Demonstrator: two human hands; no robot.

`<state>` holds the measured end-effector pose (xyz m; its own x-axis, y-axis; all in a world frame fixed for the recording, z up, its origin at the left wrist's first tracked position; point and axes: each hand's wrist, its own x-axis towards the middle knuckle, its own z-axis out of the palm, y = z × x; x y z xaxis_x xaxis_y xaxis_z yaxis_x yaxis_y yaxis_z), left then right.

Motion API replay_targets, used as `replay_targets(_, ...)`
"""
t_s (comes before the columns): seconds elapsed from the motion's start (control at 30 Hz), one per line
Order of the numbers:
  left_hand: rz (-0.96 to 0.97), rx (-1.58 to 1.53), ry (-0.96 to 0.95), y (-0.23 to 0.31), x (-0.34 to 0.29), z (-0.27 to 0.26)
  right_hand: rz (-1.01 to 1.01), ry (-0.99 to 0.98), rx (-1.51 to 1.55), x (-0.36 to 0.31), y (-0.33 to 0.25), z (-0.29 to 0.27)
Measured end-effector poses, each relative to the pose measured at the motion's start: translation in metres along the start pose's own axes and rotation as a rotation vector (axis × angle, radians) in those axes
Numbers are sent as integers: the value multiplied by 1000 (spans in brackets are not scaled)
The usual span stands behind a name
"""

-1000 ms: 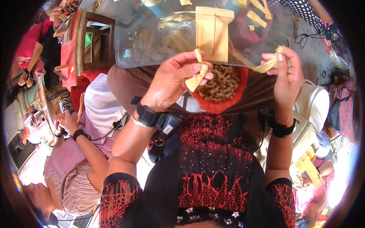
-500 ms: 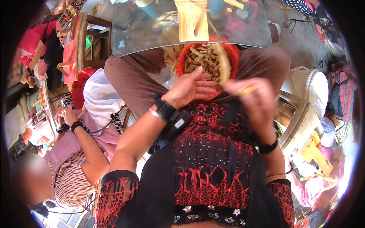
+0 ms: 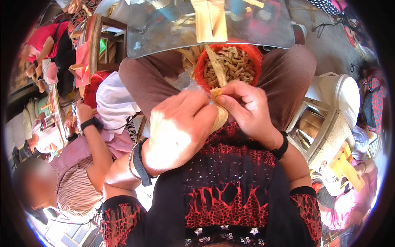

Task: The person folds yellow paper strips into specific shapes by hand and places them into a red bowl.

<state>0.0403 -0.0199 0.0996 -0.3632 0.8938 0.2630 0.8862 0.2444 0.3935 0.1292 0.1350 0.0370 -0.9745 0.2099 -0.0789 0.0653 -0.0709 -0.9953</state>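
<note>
Both hands are close together above my lap, at the near edge of a red basin (image 3: 200, 70). My left hand (image 3: 179, 127) is closed, back upward, around a pale tan, fibrous dried strip (image 3: 222, 117). Its fingertips are partly hidden. My right hand (image 3: 251, 108) pinches the folded upper end of that strip between thumb and forefinger. Another length of tan strip (image 3: 217, 68) slants over the basin; I cannot tell whether it joins the held one. Many short, curled tan pieces (image 3: 238, 61) fill the basin.
Beyond the basin is a glass-topped table (image 3: 164, 45) with a grooved wooden piece (image 3: 210, 20) overhanging its near edge. Loose strips (image 3: 188, 57) lie left of the basin. A person (image 3: 78, 177) sits at my left. A white lidded bucket (image 3: 343, 96) and wooden stool (image 3: 314, 129) stand right.
My left hand, open with palm up before, has turned over and closed on the strip. My right hand, blurred by motion earlier, has come in beside it and pinches the strip's end.
</note>
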Motion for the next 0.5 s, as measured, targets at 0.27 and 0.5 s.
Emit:
replay_targets(0.27, -49, -182, -24, 5, 16, -28, -148, -139, -134, 2, -39, -18)
replay_targets(0.5, 84, -381, 287, 0, 34, -30, -279, -114, -87, 3, -57, -36)
